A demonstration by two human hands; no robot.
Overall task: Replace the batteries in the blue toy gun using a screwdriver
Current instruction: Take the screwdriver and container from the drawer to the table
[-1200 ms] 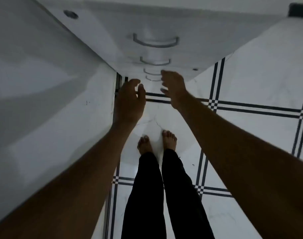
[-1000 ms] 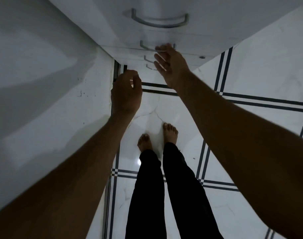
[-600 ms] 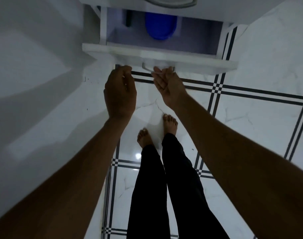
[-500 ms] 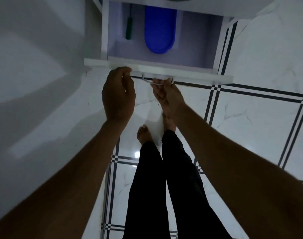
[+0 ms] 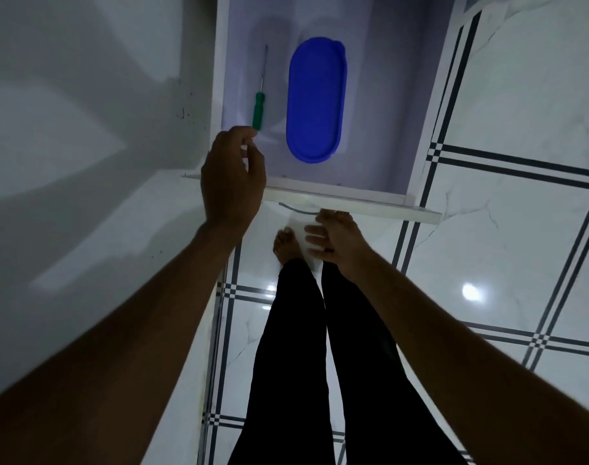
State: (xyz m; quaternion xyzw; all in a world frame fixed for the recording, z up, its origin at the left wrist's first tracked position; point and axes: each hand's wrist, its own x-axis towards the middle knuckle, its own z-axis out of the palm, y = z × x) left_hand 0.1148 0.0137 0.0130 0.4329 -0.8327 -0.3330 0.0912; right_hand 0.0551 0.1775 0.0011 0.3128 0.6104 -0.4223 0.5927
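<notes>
Overhead, the open drawer (image 5: 320,193) holds a green-handled screwdriver (image 5: 259,110) lying flat at its 9 o'clock side, well short of touching a blue oval container (image 5: 314,99) beside it; toy gun not identifiable. Left hand (image 5: 231,177) hangs over the drawer's front edge, fingers loosely curled, gripping nothing, fingertips near the screwdriver handle; right hand (image 5: 333,239) sits just below the drawer handle (image 5: 294,209), fingers relaxed, empty.

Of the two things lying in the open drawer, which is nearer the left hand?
The green-handled screwdriver. Its handle end lies just beyond the left hand, by the drawer's left wall; the blue oval container sits further right.
</notes>
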